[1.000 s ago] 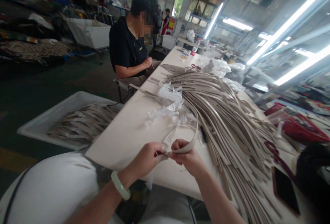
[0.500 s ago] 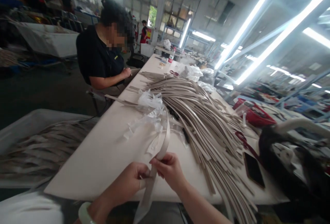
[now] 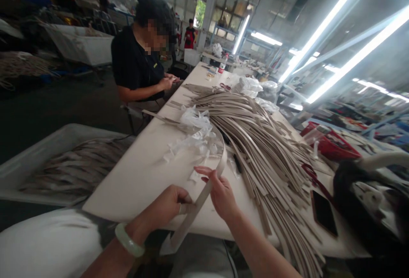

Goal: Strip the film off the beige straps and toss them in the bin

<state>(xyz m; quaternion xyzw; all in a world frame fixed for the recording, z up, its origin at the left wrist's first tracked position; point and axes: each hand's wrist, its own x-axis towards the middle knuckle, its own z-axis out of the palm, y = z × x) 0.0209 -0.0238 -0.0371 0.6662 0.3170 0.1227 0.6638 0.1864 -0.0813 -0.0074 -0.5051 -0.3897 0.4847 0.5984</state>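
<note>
A long pale grey-beige strip (image 3: 201, 200) runs through both hands, its pointed lower end hanging past the near table edge and its upper part curving back over the table. My left hand (image 3: 174, 204), below a pale green bangle, is closed on the strip's left edge. Higher up, my right hand (image 3: 219, 190) holds the strip between thumb and fingers, with some fingertips reaching out to the left. Crumpled clear plastic (image 3: 196, 124) lies just beyond the hands. To the right a large bundle of similar strips (image 3: 255, 141) spreads along the table and droops over its near edge.
A person in a dark shirt (image 3: 137, 65) sits at the table's left side. At lower left stands a white bin (image 3: 64, 135) full of strips. On the right lie a phone (image 3: 324, 212), a red bag (image 3: 332, 141) and a dark bundle (image 3: 364, 201).
The view has shifted, so the scene sits further right. My right hand has moved up along the strip and its fingers have spread somewhat. The seated person's hands are now together in front.
</note>
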